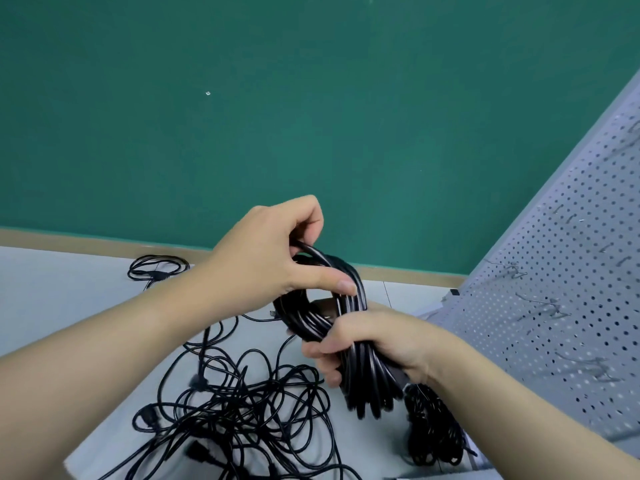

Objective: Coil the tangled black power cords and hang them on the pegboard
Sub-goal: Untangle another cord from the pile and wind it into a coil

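Note:
A coil of black power cord is held up in front of me. My right hand grips the lower part of the coil, fingers wrapped round its strands. My left hand pinches the top loop between thumb and fingers. Below on the pale floor lies a tangled heap of black cords with plugs. A grey pegboard with metal hooks leans at the right.
A smaller loose cord lies on the floor near the green wall. Another dark bundle of cord sits at the foot of the pegboard, under my right wrist. A wooden skirting strip runs along the wall's base.

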